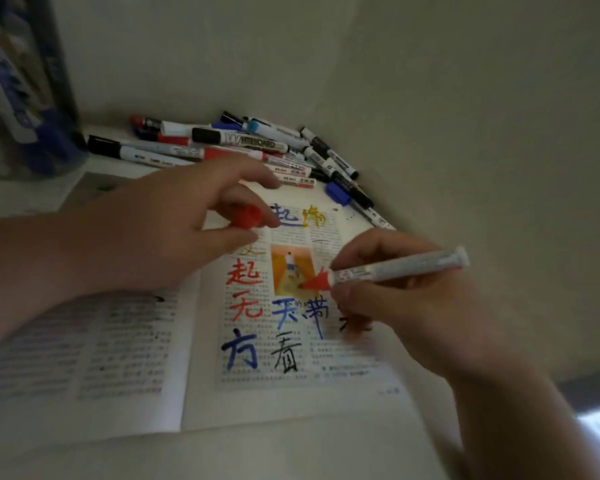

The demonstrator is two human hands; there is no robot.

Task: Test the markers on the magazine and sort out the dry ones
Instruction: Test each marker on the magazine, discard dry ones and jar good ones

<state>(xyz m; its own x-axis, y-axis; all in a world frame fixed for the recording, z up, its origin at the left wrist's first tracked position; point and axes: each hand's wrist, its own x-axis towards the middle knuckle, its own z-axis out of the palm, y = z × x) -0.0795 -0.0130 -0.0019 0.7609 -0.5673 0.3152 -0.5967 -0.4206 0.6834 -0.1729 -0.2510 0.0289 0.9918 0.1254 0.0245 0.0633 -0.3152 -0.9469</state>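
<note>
1. With the left hand (160, 230), pinches a small red plastic cap (246, 216) between thumb and curled fingers, above the top of the open printed magazine (291, 407).
2. With the right hand (416, 306), grips a white-barrelled marker with a red nib (395, 268), fingers curled round it, nib at the small orange picture (284, 271) on the right-hand page; contact hard to tell.
3. Shows large red, blue, black and yellow handwritten characters (243, 275) across that page.
4. Beyond the magazine, on the white table (291, 455), finds a loose heap of whiteboard markers (257, 147) by the wall.
</note>
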